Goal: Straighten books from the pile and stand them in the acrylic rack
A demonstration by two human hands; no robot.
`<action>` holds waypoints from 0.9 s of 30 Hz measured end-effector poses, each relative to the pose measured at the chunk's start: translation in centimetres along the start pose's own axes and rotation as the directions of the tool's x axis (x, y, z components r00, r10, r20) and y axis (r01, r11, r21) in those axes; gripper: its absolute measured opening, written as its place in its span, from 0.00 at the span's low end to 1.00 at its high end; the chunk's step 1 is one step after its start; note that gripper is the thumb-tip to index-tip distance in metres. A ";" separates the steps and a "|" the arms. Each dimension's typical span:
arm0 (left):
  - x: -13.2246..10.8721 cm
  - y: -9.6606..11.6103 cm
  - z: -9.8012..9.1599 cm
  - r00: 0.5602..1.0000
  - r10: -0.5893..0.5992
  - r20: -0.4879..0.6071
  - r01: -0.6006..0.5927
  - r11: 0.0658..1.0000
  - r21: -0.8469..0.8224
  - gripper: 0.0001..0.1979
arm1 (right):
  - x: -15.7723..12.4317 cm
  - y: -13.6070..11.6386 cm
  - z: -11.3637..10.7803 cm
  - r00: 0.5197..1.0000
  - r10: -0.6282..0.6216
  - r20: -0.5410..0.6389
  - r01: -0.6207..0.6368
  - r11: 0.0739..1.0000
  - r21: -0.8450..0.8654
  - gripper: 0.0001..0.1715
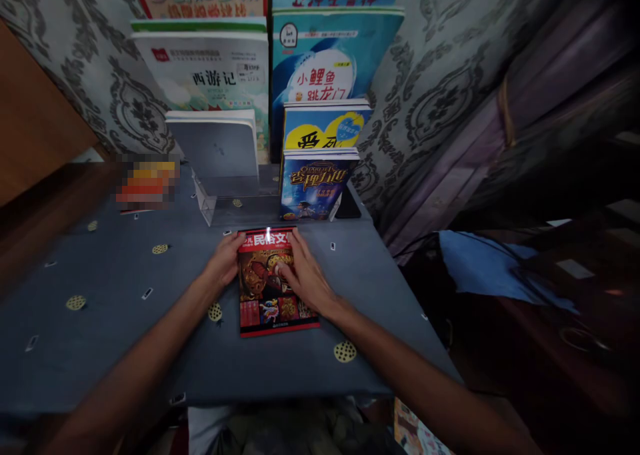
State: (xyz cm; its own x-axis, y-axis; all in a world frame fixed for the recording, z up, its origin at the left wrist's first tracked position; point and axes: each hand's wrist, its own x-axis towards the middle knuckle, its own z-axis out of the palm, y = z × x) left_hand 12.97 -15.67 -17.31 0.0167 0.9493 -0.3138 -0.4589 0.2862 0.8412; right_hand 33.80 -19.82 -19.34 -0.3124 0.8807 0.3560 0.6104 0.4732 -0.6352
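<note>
A red and dark book (pixel 269 288) with Chinese lettering and small pictures on its cover lies face up on the blue-grey tablecloth (pixel 185 335). My left hand (pixel 226 258) grips its upper left edge, the fingertips at the border. On the opposite side, my right hand (pixel 311 275) is closed around the right edge, with its thumb over the cover picture. Just behind the book is a clear stand (pixel 206 202). In it, at the right front, a blue book (pixel 313 185) stands upright.
Several books stand in rows behind, among them a white-covered book (pixel 213 75) and a teal book (pixel 340 48). At the left lies a blurred orange item (pixel 149 184). A patterned curtain (pixel 445 75) hangs behind the table. Blue cloth (pixel 490 268) is at the right.
</note>
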 end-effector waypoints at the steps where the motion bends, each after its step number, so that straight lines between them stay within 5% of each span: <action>1: 0.0 0.2 0.0 1.000 0.013 -0.005 -0.013 1.000 -0.015 0.08 | 0.1 -0.1 0.0 0.999 0.003 -0.034 -0.002 0.999 0.033 0.40; 5: 0.2 1.0 0.1 0.991 0.126 -0.033 -0.128 0.989 -0.070 0.11 | 0.4 -0.5 -0.4 0.991 0.053 -0.122 -0.038 0.991 0.127 0.39; 11: -0.2 2.2 0.8 0.952 0.267 -0.150 -0.277 0.960 -0.048 0.17 | 1.1 -0.9 -1.9 0.995 0.097 0.032 -0.102 0.945 0.312 0.18; 17: -2.3 4.0 2.1 0.824 0.487 -0.290 -0.476 0.872 0.114 0.24 | 1.9 -3.2 -3.7 1.000 0.022 -0.004 -0.018 0.896 0.444 0.14; 22: -3.4 6.5 1.9 0.715 0.684 -0.142 -0.633 0.720 0.283 0.34 | 2.3 -5.6 -4.6 0.995 -0.068 -0.077 0.092 0.919 0.383 0.13; 27: -4.3 7.3 1.6 0.675 0.736 0.040 -0.684 0.605 0.408 0.39 | 1.2 -5.8 -3.0 0.978 -0.094 -0.185 0.149 0.937 0.315 0.09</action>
State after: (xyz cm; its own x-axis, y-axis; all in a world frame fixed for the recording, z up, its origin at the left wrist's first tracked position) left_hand 10.98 -17.46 -9.14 -0.2913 0.8571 0.4249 0.0729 -0.4229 0.9032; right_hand 32.09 -21.60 -13.20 -0.2285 0.8137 0.5346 0.2962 0.5811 -0.7580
